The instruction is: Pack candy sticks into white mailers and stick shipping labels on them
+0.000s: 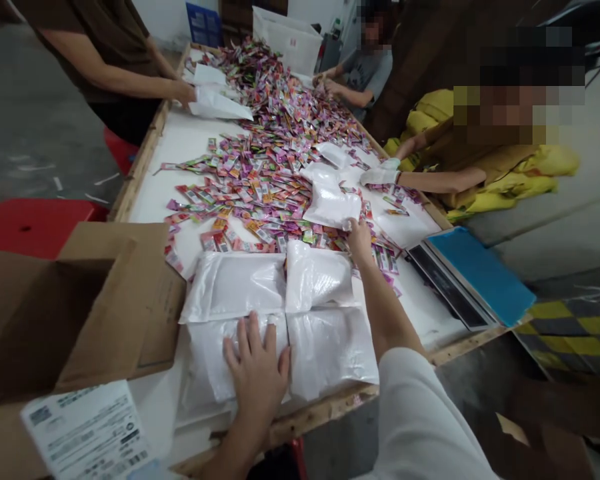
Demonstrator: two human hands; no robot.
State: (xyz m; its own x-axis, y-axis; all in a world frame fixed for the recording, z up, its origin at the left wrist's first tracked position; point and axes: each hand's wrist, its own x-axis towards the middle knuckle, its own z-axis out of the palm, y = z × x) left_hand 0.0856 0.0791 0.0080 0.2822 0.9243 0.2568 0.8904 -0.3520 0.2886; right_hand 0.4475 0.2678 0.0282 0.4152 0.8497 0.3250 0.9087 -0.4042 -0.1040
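White sealed plastic packages lie in a block at the near end of the table. My left hand [257,367] rests flat with fingers spread on the near-left package [207,360]. Further out, my right hand [360,241] has its fingers closed on the near right corner of another white package [333,205], which lies over the small sachets. Beside the left hand is the near-right package [330,350]; behind it are the far-left package [247,283] and a smaller package [320,277]. A heap of colourful sachets [275,157] spreads across the table beyond.
An open cardboard box [125,307] with a printed label sheet [85,427] stands at the left. A scale [450,287] with a blue top sits at the right edge. Three co-workers stand or sit around the table; one holds a white bag [220,103]. A white bin [287,40] is at the far end.
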